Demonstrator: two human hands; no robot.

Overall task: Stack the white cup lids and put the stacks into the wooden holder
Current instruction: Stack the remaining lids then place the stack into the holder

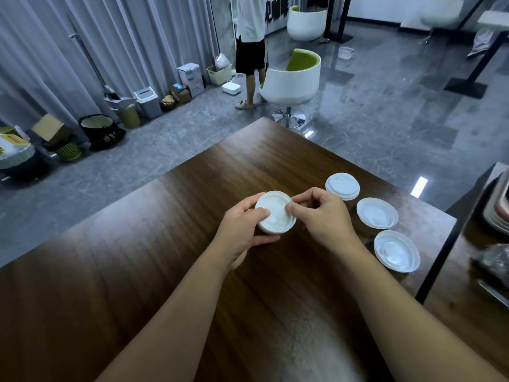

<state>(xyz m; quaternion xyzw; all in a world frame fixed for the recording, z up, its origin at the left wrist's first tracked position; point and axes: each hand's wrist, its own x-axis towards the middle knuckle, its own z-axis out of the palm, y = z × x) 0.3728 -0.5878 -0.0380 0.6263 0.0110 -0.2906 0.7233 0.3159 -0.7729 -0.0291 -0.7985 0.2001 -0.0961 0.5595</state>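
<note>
Between both hands (249, 227), lid stack (275, 212).

held lid stack (275, 213): white, round, gripped at its edges by both hands | three loose white lids (377, 212): flat, in a row on the right tabletop, apart

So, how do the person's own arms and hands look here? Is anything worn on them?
Both forearms are bare as far as the bottom edge of the picture: no sleeves show. The left hand and the right hand carry no gloves, and no ring, watch or bracelet is visible on the fingers or wrists. No cables or markings appear on either arm.
</note>
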